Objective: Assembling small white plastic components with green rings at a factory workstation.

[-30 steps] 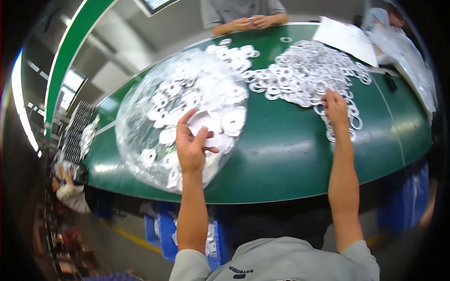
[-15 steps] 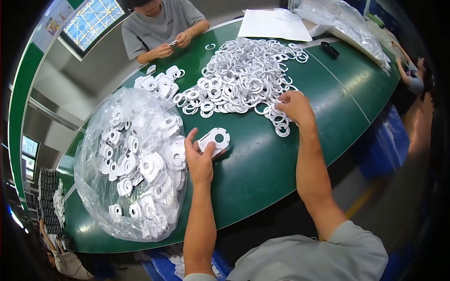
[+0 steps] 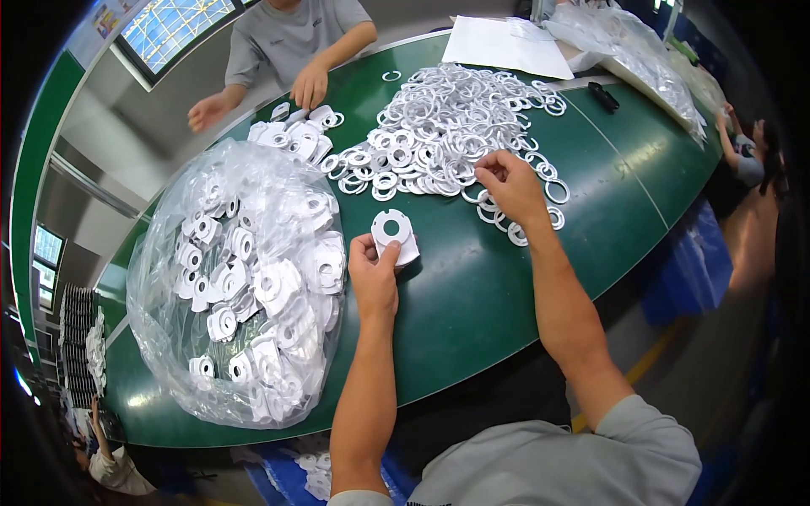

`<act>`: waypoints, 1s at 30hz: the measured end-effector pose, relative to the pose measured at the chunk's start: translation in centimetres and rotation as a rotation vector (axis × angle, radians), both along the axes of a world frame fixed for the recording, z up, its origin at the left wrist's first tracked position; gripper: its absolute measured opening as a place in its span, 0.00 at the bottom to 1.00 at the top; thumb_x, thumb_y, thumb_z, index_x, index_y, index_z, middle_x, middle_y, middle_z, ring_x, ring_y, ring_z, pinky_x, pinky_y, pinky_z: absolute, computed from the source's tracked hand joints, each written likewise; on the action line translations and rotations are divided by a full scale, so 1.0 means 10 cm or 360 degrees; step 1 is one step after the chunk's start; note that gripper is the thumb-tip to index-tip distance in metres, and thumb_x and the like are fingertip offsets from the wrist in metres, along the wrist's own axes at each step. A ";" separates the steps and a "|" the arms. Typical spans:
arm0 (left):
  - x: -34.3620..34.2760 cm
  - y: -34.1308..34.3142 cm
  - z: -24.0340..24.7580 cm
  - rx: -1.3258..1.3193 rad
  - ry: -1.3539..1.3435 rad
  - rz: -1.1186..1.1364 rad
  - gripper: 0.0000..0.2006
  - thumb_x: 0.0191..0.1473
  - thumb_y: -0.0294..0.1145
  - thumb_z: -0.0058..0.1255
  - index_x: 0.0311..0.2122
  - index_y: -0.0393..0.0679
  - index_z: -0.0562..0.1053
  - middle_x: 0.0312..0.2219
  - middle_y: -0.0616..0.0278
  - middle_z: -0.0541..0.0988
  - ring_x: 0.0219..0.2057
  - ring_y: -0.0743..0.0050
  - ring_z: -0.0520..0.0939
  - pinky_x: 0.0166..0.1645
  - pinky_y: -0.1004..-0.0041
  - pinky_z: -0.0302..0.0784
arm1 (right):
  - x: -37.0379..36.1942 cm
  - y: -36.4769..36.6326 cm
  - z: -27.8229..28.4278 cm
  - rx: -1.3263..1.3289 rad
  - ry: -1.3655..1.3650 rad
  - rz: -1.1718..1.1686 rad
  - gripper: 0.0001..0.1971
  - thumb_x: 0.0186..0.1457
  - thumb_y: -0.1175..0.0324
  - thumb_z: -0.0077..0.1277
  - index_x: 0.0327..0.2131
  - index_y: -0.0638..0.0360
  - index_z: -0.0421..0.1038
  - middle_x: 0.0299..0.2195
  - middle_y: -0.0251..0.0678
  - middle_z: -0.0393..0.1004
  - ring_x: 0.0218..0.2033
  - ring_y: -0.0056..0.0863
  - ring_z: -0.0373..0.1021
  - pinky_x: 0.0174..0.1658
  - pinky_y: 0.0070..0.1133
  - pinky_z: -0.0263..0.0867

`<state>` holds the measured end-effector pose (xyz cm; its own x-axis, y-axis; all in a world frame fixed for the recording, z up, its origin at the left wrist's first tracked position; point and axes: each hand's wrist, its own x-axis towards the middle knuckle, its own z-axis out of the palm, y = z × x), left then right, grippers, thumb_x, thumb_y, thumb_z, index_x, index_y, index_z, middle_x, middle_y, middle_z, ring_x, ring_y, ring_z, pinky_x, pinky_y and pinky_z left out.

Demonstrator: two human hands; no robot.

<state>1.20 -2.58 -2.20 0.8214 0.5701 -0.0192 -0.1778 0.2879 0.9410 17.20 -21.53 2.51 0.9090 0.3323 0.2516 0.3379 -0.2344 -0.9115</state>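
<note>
A flat white plastic part (image 3: 396, 239) with a round hole and notched rim is gripped in my left hand (image 3: 375, 277), the thumb lying over its lower edge. Its rounded end points away from me. At the near right edge of a heap of white plastic rings (image 3: 439, 122), my right hand (image 3: 511, 190) has thumb and forefinger pinched together. Whatever is between those fingertips is too small to make out. Several loose rings (image 3: 557, 191) lie below and beside that hand.
A large clear plastic bag (image 3: 156, 278) full of similar white parts stands on the green table (image 3: 456, 312) at left. Across from me, a co-worker's hand (image 3: 310, 86) reaches over a small pile of parts (image 3: 291, 137). White sheets (image 3: 506, 46) and a black object (image 3: 602, 96) lie beyond.
My left hand has turned the white part so its rounded end points away from me, with fingers closed more firmly. My right hand has shifted slightly left. The co-worker's hands have moved apart.
</note>
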 end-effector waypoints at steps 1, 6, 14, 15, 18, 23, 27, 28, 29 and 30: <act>0.02 -0.01 0.01 -0.0016 -0.0043 0.0024 0.14 0.53 0.18 0.48 0.44 0.34 0.61 0.36 0.49 0.77 0.34 0.62 0.82 0.38 0.70 0.81 | -0.04 0.04 0.01 -0.0060 -0.0175 -0.0082 0.05 0.50 0.72 0.56 0.32 0.61 0.75 0.26 0.30 0.74 0.26 0.16 0.70 0.30 0.17 0.65; 0.03 -0.01 0.05 -0.0133 -0.0115 0.0055 0.16 0.53 0.16 0.45 0.47 0.33 0.58 0.39 0.45 0.75 0.36 0.54 0.82 0.39 0.63 0.83 | -0.30 0.63 -0.27 -0.0474 -0.0810 0.0092 0.08 0.45 0.68 0.60 0.31 0.57 0.76 0.28 0.37 0.69 0.32 0.35 0.69 0.36 0.28 0.66; 0.06 -0.01 0.06 -0.0148 -0.0099 0.0020 0.17 0.53 0.16 0.44 0.47 0.32 0.58 0.38 0.44 0.76 0.35 0.55 0.82 0.38 0.64 0.83 | -0.12 0.78 -0.29 -0.0618 -0.1169 -0.0477 0.06 0.42 0.69 0.60 0.25 0.58 0.74 0.27 0.39 0.66 0.31 0.39 0.67 0.34 0.32 0.63; 0.06 -0.01 0.06 -0.0156 -0.0097 0.0008 0.16 0.53 0.16 0.44 0.47 0.32 0.58 0.38 0.44 0.76 0.35 0.55 0.82 0.39 0.64 0.83 | -0.11 0.75 -0.24 -0.0483 -0.1215 -0.0513 0.06 0.43 0.69 0.60 0.25 0.58 0.75 0.27 0.38 0.66 0.30 0.39 0.67 0.34 0.32 0.63; 0.04 0.01 0.08 -0.0151 -0.0079 0.0010 0.17 0.54 0.17 0.44 0.48 0.32 0.57 0.39 0.43 0.75 0.35 0.55 0.82 0.39 0.64 0.83 | -0.16 0.66 -0.09 -0.0196 -0.0769 -0.0329 0.05 0.46 0.67 0.57 0.25 0.58 0.76 0.26 0.36 0.69 0.28 0.32 0.67 0.33 0.28 0.63; 0.02 0.00 0.17 -0.0280 -0.0057 -0.0049 0.18 0.54 0.17 0.42 0.50 0.32 0.55 0.40 0.44 0.74 0.35 0.56 0.82 0.36 0.65 0.83 | -0.24 0.52 -0.02 0.0196 0.0522 0.0284 0.10 0.54 0.66 0.56 0.31 0.65 0.75 0.19 0.29 0.72 0.19 0.14 0.65 0.21 0.13 0.59; -0.01 0.01 0.23 -0.0296 -0.0008 -0.0207 0.19 0.57 0.19 0.39 0.53 0.36 0.53 0.42 0.46 0.73 0.35 0.56 0.82 0.33 0.64 0.84 | -0.37 0.55 0.00 0.0262 0.0518 0.0443 0.09 0.55 0.68 0.55 0.32 0.66 0.75 0.19 0.29 0.71 0.18 0.13 0.65 0.20 0.11 0.58; -0.01 0.00 0.24 -0.0328 0.0033 -0.0285 0.19 0.57 0.19 0.38 0.53 0.36 0.53 0.42 0.47 0.73 0.35 0.56 0.82 0.33 0.64 0.85 | -0.44 0.56 0.11 0.0227 0.0431 0.0427 0.06 0.53 0.71 0.56 0.31 0.65 0.75 0.22 0.30 0.72 0.21 0.14 0.67 0.22 0.13 0.62; -0.02 0.00 0.25 -0.0361 0.0074 -0.0364 0.19 0.57 0.20 0.38 0.53 0.37 0.53 0.43 0.47 0.73 0.35 0.57 0.82 0.32 0.64 0.85 | -0.48 0.58 0.08 0.0231 0.0437 0.0433 0.06 0.53 0.71 0.56 0.31 0.65 0.75 0.22 0.30 0.72 0.21 0.14 0.67 0.22 0.13 0.62; -0.02 0.00 0.24 -0.0369 0.0094 -0.0399 0.18 0.57 0.20 0.36 0.53 0.37 0.54 0.43 0.46 0.73 0.35 0.55 0.82 0.31 0.63 0.85 | -0.52 0.61 0.04 0.0196 0.0000 0.0448 0.05 0.51 0.74 0.56 0.32 0.64 0.75 0.24 0.31 0.73 0.23 0.16 0.69 0.25 0.15 0.64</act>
